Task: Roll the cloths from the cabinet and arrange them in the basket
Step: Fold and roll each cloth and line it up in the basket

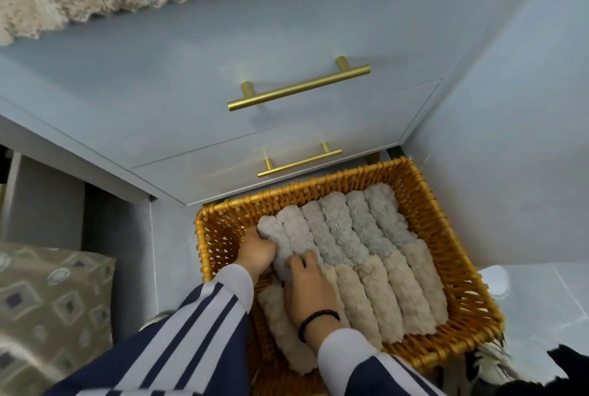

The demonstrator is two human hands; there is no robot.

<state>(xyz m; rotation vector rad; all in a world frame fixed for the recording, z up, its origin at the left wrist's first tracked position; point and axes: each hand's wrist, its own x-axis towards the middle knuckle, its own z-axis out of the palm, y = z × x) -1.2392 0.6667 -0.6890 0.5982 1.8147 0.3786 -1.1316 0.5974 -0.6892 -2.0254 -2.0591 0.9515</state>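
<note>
1. Two drawers of the cabinet (287, 127) stand closed behind the basket.
2. Nearly full, the wicker basket (446, 236) holds a far row of grey rolls (350, 229) and a near row of beige rolls (398, 287).
3. Both grips curl round the leftmost grey roll (280, 245): left hand (256, 252) at the basket's left wall, right hand (309, 284) beside it. Seemingly the last placement.

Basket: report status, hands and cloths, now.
Left hand and right hand both gripping the leftmost grey rolled cloth, seating it in the wicker basket. Grey rolls behind, beige rolls in front. Nothing in the way.
</note>
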